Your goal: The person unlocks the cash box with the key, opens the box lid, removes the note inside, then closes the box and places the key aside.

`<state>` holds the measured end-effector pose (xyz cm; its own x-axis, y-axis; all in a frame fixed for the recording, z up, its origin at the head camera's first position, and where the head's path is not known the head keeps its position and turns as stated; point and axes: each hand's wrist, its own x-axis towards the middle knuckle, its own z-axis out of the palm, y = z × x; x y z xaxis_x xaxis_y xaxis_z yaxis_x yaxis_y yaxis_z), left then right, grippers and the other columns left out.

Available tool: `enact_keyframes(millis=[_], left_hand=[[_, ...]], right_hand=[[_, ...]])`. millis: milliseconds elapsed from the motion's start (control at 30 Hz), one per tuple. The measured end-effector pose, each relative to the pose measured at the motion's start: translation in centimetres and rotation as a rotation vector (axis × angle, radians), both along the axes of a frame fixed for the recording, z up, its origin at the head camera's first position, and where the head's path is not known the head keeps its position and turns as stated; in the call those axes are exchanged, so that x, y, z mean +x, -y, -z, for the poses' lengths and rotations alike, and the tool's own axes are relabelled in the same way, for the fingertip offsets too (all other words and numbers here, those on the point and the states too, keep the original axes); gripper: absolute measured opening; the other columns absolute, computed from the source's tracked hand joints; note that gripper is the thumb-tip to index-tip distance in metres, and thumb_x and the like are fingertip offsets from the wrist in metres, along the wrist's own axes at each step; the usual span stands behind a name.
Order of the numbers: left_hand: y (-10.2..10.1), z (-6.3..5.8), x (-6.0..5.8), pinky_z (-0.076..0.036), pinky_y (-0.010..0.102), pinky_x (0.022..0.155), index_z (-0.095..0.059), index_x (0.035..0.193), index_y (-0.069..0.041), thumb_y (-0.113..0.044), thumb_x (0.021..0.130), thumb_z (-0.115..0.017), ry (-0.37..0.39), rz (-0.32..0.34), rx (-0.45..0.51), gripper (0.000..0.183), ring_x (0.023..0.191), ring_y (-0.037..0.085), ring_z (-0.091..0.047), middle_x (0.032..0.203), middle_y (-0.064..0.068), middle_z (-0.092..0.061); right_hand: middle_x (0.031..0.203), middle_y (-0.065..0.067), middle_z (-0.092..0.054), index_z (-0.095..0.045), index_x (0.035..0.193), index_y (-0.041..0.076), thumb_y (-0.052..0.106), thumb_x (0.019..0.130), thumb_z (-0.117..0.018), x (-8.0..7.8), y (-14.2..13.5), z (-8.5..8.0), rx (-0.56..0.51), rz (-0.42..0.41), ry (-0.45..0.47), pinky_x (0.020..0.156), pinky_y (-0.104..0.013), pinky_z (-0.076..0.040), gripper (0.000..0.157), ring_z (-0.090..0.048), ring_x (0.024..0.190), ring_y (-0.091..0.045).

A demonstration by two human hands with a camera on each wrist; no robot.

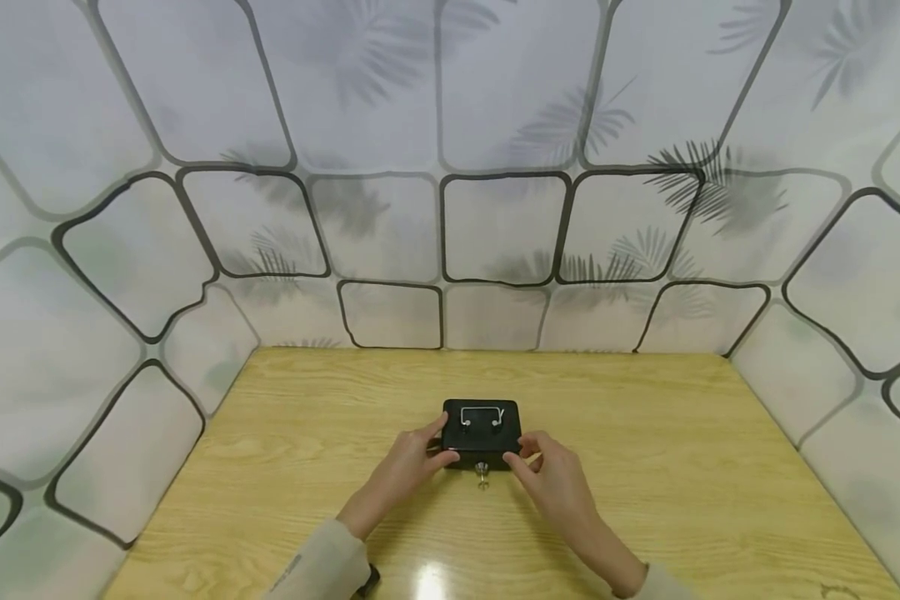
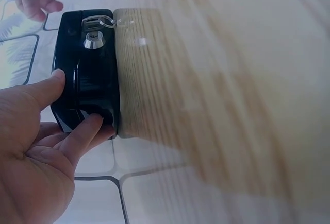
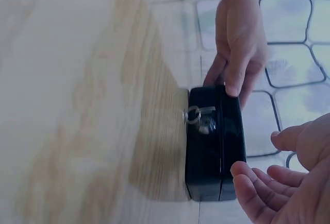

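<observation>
A black metal cash box with a wire handle on its lid sits flat on the table, lid down. My left hand grips its left end, thumb at the front edge of the lid and fingers against the end wall, as the left wrist view shows. At the right end is my right hand, fingers loosely bent, one fingertip right at the lid's corner and the thumb apart from the box in the right wrist view. On the front face are a silver lock and a key ring with keys.
The box stands on a light wood-grain table. Patterned fabric walls enclose the table at the back and both sides. A small dark object shows beside the left sleeve at the near edge of view.
</observation>
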<state>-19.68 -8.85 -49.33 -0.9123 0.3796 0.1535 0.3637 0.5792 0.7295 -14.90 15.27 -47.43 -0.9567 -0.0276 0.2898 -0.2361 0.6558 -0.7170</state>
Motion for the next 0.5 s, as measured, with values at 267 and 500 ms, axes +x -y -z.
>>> enact_keyframes(millis=[267, 500], left_hand=[[0.0, 0.1, -0.1, -0.059, 0.034, 0.085, -0.045, 0.151, 0.007, -0.023, 0.096, -0.076, -0.013, -0.004, 0.004, 0.070, 0.117, 0.034, -0.067, 0.140, 0.028, -0.056], [0.1, 0.2, -0.1, -0.056, 0.026, 0.074, -0.046, 0.151, 0.005, -0.024, 0.095, -0.076, -0.012, -0.016, -0.006, 0.070, 0.117, 0.029, -0.067, 0.142, 0.026, -0.056]], right_hand=[[0.075, 0.006, -0.069, -0.073, 0.091, 0.007, 0.025, 0.093, -0.080, 0.5, 1.4, 0.7, 0.082, -0.034, 0.085, 0.056, -0.023, -0.050, 0.019, -0.059, 0.064, -0.004], [0.073, 0.009, -0.069, -0.076, 0.085, 0.011, 0.023, 0.090, -0.081, 0.3, 2.3, 1.7, 0.097, -0.056, 0.104, 0.055, -0.023, -0.047, 0.014, -0.055, 0.063, -0.002]])
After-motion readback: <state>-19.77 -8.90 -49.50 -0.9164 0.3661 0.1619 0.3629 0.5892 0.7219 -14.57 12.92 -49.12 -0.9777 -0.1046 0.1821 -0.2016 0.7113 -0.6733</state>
